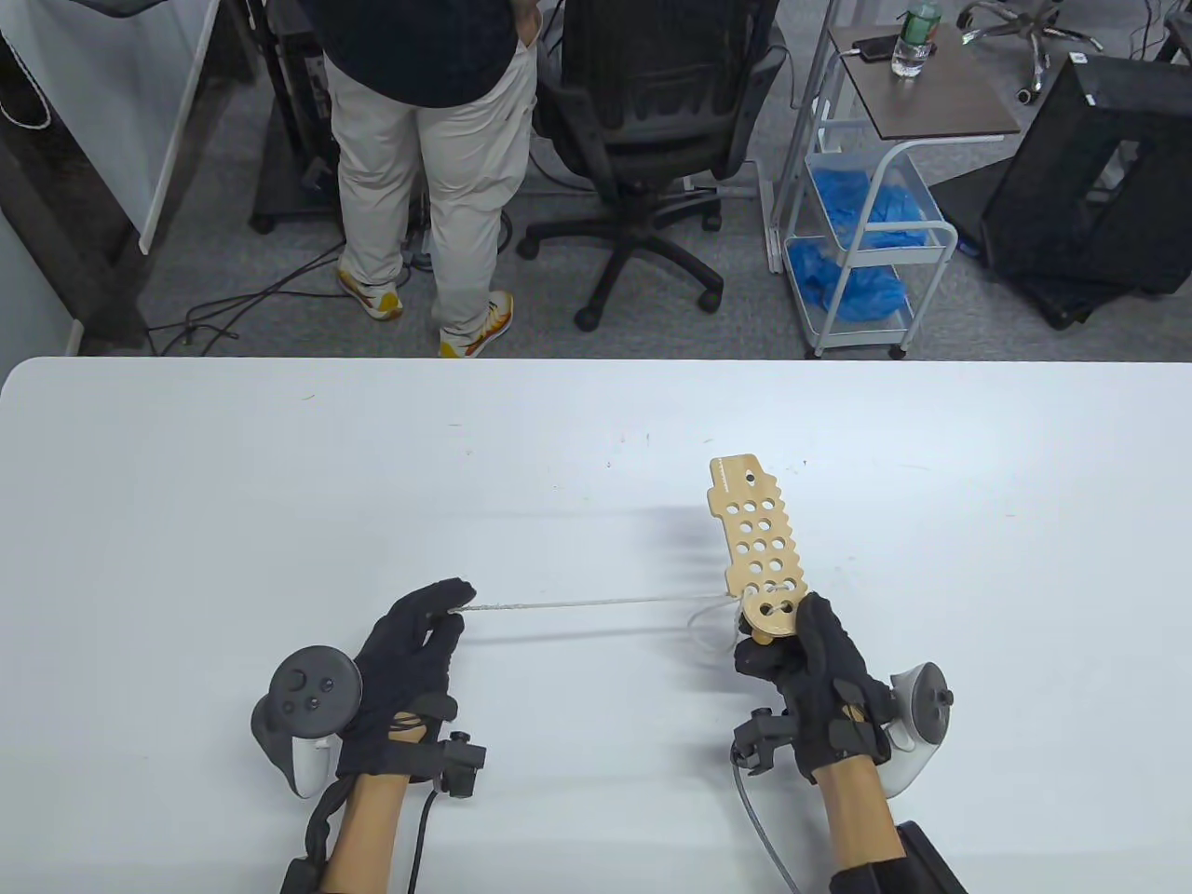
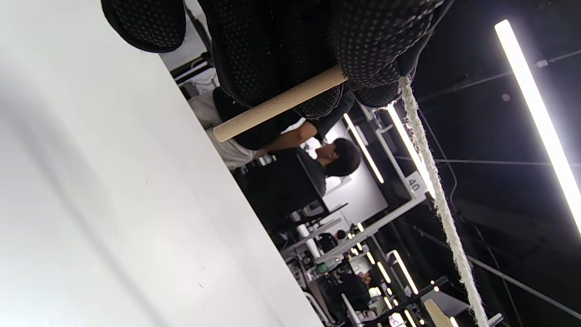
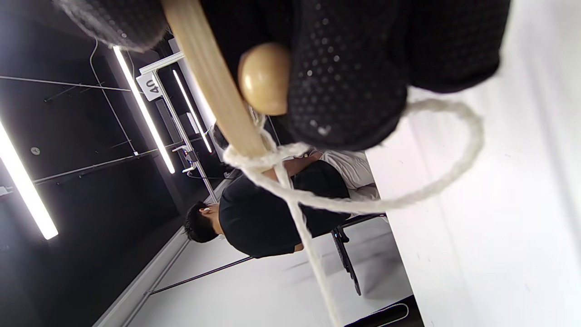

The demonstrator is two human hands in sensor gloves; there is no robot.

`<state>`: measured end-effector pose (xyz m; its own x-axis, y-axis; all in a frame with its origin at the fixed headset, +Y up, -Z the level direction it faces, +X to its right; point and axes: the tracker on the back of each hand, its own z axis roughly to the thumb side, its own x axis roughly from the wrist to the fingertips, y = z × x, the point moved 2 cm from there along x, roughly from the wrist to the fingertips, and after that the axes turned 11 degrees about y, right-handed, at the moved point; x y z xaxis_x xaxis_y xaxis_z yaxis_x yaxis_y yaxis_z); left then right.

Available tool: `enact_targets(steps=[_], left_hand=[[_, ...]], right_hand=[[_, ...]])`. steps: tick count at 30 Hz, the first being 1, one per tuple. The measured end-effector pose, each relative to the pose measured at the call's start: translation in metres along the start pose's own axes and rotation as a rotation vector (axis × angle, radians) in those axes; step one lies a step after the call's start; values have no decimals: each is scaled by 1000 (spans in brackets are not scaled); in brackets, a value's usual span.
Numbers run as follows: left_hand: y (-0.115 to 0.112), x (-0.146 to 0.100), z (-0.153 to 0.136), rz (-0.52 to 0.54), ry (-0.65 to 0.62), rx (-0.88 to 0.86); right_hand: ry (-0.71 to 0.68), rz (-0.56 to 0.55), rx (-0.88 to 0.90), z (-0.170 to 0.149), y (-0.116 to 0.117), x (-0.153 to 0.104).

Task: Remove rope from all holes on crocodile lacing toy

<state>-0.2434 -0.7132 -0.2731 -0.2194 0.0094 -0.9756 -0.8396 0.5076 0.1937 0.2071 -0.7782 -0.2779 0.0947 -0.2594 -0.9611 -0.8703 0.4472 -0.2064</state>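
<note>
Right hand [image 1: 812, 672] grips wooden crocodile lacing toy [image 1: 756, 544] by its near end, left hand [image 1: 410, 663] pinches rope's wooden needle [image 2: 278, 104], white rope [image 1: 587, 604] taut between them; sign [image 3: 153, 87] reads "40".

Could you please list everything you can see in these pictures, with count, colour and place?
Lacing toy: one, tan wood with round holes, held up over the table's right half.
Rope: one, white, stretched from the toy's lower end to the left hand, with a small loop by the toy.
Wooden stick: one, pale, at the rope's end in the left hand.
Table: one, white.
Office chair: one, black, behind the table.
Cart: one, white, holding blue items.
Bottle: one, clear, on the cart top.
Person: one, standing behind.
Left hand: black glove, pinching the rope.
Right hand: black glove, gripping the toy.
</note>
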Motion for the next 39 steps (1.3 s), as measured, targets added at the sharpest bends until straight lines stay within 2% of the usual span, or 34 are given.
enact_targets(steps=[10,22,39], left_hand=[[9,2,-7,30,40,-48],[19,4,-14,52,73,-107],[33,6,-27,97,130,-222]], right_hand=[[0,-4,72,2,-3,-1],[18,-17,251,2,-13,-1],[12,-28,368,4,-23,-1]])
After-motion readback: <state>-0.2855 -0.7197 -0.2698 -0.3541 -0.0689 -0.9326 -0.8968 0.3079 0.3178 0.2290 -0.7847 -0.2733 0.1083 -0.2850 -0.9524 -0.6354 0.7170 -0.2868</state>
